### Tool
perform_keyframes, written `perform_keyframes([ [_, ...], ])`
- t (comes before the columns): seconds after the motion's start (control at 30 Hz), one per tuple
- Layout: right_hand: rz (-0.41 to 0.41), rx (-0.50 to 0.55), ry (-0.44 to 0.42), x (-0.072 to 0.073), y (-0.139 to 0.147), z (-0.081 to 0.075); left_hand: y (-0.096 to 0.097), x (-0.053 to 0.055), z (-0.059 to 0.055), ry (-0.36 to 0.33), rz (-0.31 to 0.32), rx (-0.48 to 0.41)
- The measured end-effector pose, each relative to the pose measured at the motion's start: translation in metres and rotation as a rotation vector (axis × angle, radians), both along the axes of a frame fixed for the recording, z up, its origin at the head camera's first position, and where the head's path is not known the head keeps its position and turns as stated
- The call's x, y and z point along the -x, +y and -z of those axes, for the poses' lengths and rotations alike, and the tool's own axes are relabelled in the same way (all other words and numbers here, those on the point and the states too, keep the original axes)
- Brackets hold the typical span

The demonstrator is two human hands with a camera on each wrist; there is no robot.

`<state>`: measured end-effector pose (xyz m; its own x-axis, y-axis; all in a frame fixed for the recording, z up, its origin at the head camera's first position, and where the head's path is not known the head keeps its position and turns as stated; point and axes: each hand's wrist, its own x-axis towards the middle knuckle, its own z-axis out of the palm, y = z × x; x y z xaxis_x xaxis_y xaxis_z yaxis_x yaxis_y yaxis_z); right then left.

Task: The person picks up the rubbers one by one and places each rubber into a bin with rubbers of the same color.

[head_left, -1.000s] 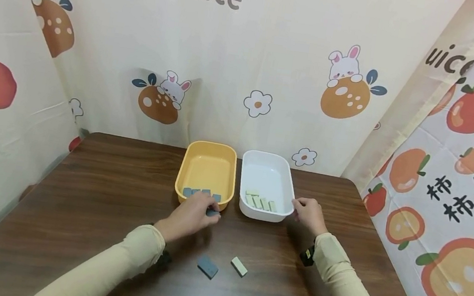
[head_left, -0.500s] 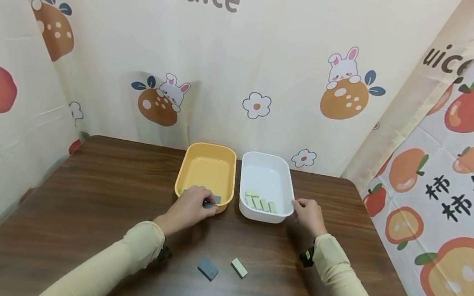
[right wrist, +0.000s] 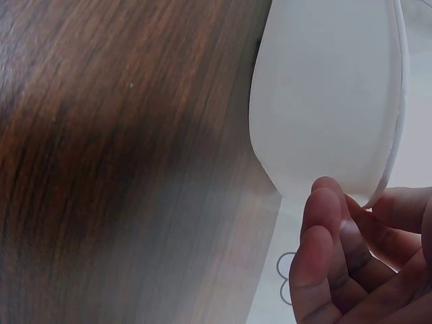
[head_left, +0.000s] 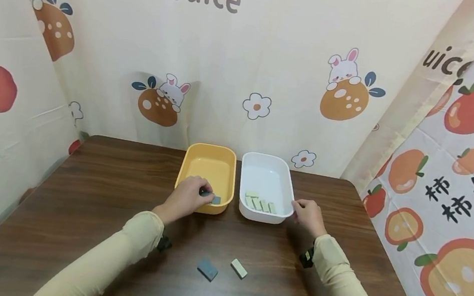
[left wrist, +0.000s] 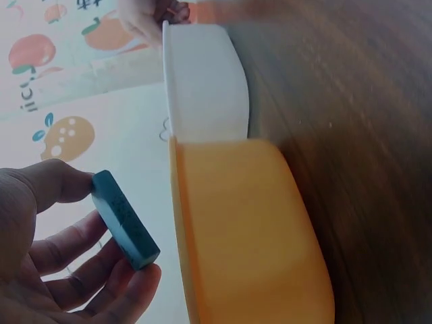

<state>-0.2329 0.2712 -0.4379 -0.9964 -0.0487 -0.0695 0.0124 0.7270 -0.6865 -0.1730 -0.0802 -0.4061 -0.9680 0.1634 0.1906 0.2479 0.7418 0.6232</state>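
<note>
My left hand (head_left: 186,196) is over the near end of the yellow plastic bin (head_left: 212,164), thumb and fingers pinching a blue-grey rectangular block (left wrist: 125,219). In the left wrist view that block is tilted, above the bin's rim. Part of another blue-grey block (head_left: 217,200) shows inside the bin; the hand hides the rest of that end. My right hand (head_left: 310,216) pinches the near right rim of the white plastic bin (head_left: 261,216) between thumb and fingers. Several pale green blocks (head_left: 258,203) lie in the white bin's near end.
On the dark wooden table (head_left: 120,167), in front of the bins, lie a loose blue-grey block (head_left: 207,269) and a pale green block (head_left: 239,268). The bins stand side by side near the back edge, before a printed curtain (head_left: 231,56).
My left hand has moved forward and slightly left, bringing the blue-grey block from the yellow bin's near edge to over its inside. The right hand has stayed on the white rim.
</note>
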Motion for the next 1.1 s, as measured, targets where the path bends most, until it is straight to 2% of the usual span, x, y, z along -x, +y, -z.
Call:
perform_keyframes([
  [0.2, 0.004, -0.010, -0.007, -0.001, 0.004, -0.001, -0.006, 0.013, 0.001, -0.033, -0.007, 0.013],
  [0.7, 0.015, -0.004, -0.001, 0.000, 0.000, 0.000, -0.019, 0.040, 0.006, -0.155, -0.082, 0.048],
  [0.93, 0.015, 0.002, -0.008, -0.001, -0.001, 0.000, -0.019, 0.048, 0.011, -0.158, -0.114, 0.098],
  [1.1, 0.016, 0.006, -0.003, -0.002, -0.002, 0.000, -0.018, 0.053, 0.012, -0.131, -0.103, 0.133],
])
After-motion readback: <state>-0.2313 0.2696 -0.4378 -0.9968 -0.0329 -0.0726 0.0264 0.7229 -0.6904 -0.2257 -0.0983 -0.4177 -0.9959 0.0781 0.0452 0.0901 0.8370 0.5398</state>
